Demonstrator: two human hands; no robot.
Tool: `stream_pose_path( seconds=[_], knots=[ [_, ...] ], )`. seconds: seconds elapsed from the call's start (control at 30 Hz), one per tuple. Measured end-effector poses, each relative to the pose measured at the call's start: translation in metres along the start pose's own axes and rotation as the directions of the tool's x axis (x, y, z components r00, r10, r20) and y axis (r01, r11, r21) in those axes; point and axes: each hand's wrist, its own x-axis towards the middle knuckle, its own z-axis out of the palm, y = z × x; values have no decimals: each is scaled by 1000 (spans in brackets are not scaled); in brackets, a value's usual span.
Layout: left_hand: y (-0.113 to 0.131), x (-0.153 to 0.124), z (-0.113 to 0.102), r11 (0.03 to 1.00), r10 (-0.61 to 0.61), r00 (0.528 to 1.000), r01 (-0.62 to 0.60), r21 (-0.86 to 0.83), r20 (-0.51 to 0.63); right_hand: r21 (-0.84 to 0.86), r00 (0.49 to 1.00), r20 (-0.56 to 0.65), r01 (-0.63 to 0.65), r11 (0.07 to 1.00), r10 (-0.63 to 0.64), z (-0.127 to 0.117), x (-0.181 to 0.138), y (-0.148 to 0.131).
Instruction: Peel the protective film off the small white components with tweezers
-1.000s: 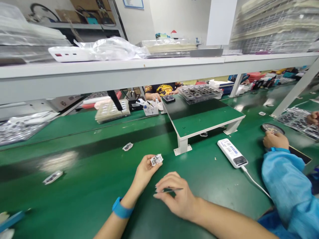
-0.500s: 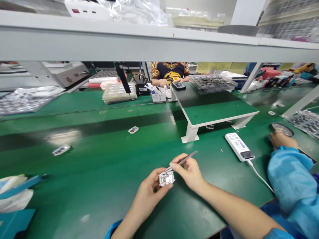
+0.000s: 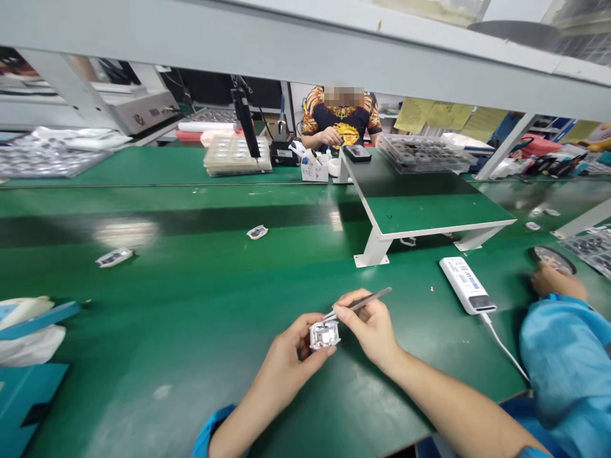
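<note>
Between the thumb and fingers of my left hand [image 3: 291, 356] is a small white, silvery casing [image 3: 324, 335], its inner side with metallic parts facing up. It looks like a small electronic housing; its exact kind I cannot make out. My right hand [image 3: 367, 324] pinches a pair of metal tweezers [image 3: 365, 299], slanting down to the left. The tweezers' tips are at the upper edge of the casing; whether they grip a part there is too small to tell. Both hands are above the green table [image 3: 214, 305], close to its front.
A white power bank [image 3: 468, 284] with a cable lies right of my hands. Ahead stands a low green-topped stand [image 3: 429, 210]. Loose white casings [image 3: 258, 232] lie further off. At right, a co-worker's hand [image 3: 558, 280] is at a round dark dish [image 3: 552, 257]. A shelf beam [image 3: 286, 51] crosses above.
The camera view has tilted, so the shelf and background sit higher. Casing and tweezers stay together in my hands, with the tips still at the casing's upper edge.
</note>
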Motion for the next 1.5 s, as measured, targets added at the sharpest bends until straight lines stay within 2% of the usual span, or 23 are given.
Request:
stream_pose_path(
  seconds=[0.27, 0.4, 0.53, 0.63, 0.73, 0.83, 0.9, 1.0, 1.17, 1.33, 1.5],
  knots=[
    [0, 0, 1, 1000, 8, 1000, -8, 2, -1, -35, 999, 26, 47, 998, -46, -1, -2, -2],
    [2, 1, 1, 997, -15, 999, 13, -70, -28, -131, 977, 105, 197, 972, -184, 0, -6, -6],
    [1, 1, 5, 992, -25, 999, 21, -121, -29, -208, 919, 191, 381, 901, -344, 4, -9, -6],
    [-3, 2, 6, 984, -31, 999, 24, -177, -41, -229, 898, 233, 425, 876, -374, 5, -8, -5],
    [-4, 3, 5, 951, -58, 998, 48, -305, -25, -219, 929, 187, 357, 908, -320, 2, -6, -5],
    [-1, 2, 2, 922, -111, 994, 96, -376, -20, -146, 985, 65, 168, 975, -160, -1, -3, -5],
    [3, 1, 0, 914, -149, 988, 121, -387, -43, -80, 999, 17, 49, 996, -47, -3, 0, -3],
    [6, 0, -1, 912, -173, 982, 134, -387, -69, -29, 999, 23, -36, 999, 37, -2, 3, 0],
    [4, 1, -1, 918, -177, 982, 140, -371, -68, 14, 992, 74, -104, 995, 102, -1, 4, 0],
    [5, 1, -2, 908, -182, 981, 143, -393, -62, 126, 962, 88, -269, 955, 259, -1, 7, -4],
    [8, 2, -2, 910, -189, 981, 154, -384, -54, 178, 971, 6, -237, 955, 240, 0, 8, -6]
  ],
)
